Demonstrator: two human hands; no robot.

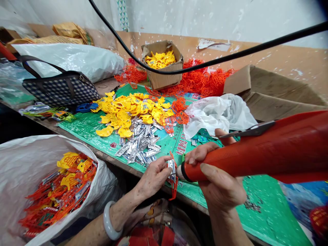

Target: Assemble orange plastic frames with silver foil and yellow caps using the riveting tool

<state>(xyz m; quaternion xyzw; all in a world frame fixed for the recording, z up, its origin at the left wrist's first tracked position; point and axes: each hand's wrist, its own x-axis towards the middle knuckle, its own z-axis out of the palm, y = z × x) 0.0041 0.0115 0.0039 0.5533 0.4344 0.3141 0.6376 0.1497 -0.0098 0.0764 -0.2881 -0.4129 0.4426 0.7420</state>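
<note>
My left hand (153,176) pinches an orange plastic frame (174,191) with a silver plate (172,167) lying against it, at the front edge of the table. Wrapped around a red power screwdriver (246,155), my right hand (217,174) holds it nearly level. The tool's grey nose meets the silver plate, and its bit tip is hard to make out. Just beyond my hands lie a pile of silver plates (140,141) and a heap of yellow plastic parts (130,107). Small dark screws (252,205) are scattered right of my right hand.
A white sack (102,167) of orange and yellow parts stands at left. Behind are a checked bag (61,89), a carton (164,80) of yellow parts, orange frames (205,80), a white plastic bag (220,114) and an open carton (276,89). A black cable (217,61) hangs across.
</note>
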